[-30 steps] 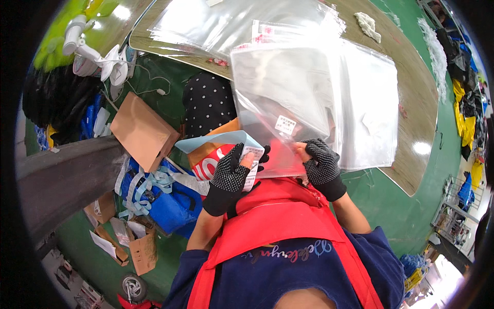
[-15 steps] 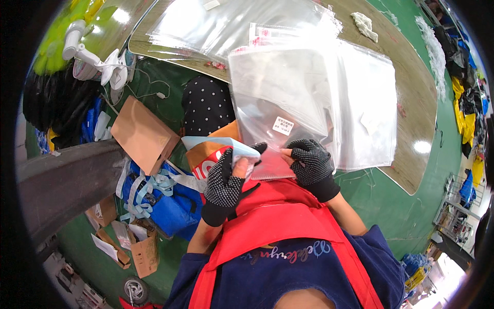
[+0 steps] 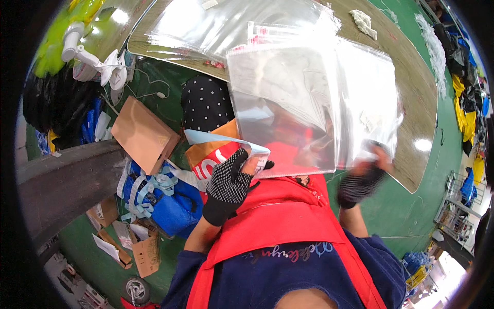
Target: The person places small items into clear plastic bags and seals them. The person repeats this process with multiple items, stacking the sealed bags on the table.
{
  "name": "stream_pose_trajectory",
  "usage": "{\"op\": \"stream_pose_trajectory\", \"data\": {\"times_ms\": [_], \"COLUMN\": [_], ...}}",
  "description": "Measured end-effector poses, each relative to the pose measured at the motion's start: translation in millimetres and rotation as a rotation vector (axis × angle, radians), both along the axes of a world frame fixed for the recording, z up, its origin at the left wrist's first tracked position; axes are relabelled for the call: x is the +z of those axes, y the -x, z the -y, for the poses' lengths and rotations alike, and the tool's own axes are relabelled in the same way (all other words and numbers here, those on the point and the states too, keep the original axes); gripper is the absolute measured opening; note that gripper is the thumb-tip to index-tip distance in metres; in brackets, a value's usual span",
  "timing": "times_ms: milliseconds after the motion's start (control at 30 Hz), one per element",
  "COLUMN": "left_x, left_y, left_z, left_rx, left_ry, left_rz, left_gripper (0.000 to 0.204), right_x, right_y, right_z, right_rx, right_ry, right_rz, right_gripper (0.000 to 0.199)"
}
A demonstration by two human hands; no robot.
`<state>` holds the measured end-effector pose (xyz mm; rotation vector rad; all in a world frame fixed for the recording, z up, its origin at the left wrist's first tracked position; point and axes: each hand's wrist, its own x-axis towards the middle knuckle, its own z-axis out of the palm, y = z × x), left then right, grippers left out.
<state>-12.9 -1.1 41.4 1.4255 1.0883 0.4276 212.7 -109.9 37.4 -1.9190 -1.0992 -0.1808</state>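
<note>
My left hand [image 3: 226, 180], in a black glove with white dots and bare fingertips, pinches a folded light-blue backing sheet of labels [image 3: 260, 150] between thumb and fingers. Beside it, over my lap and the table edge, lies a stack of clear plastic bags [image 3: 288, 103]; no label shows on its top bag. My right hand [image 3: 363, 180], gloved the same way, is smeared by motion at the near edge of a second pile of clear bags [image 3: 365, 92]. Its grip is too blurred to read. A small white label [image 3: 368, 121] shows on that second pile.
More clear bags [image 3: 206, 26] cover the far part of the wooden table [image 3: 411, 129]; a crumpled white cloth [image 3: 364, 24] lies at its far right. To my left are a polka-dot cushion-like shape [image 3: 207, 103], a cardboard box [image 3: 141, 135], a blue bag [image 3: 170, 206] and a dark beam [image 3: 72, 177].
My right hand has swung right from the front bags to the right-hand pile. The labelled bag no longer tops the front stack. My left hand, still pinching the sheet, has shifted slightly right.
</note>
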Motion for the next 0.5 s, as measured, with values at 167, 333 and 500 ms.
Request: {"op": "stream_pose_trajectory", "data": {"times_ms": [167,333,500], "left_x": [21.6,17.0,31.3], "left_y": [11.9,46.2,35.6], "left_z": [1.0,6.5,0.9], "left_rx": [0.061,-0.082,-0.145], "left_ry": [-0.172,-0.210,-0.085], "left_rz": [0.080,-0.255,-0.151], "left_gripper": [0.038,0.034,0.034], "right_x": [3.7,5.5,-6.2], "right_y": [82.7,72.6,63.1], "right_z": [-70.9,-88.5,-77.6], "right_rx": [0.593,0.906,0.953], "right_ry": [0.157,0.164,0.267], "right_rz": [-1.083,-0.471,-0.696], "right_gripper": [0.043,0.026,0.022]}}
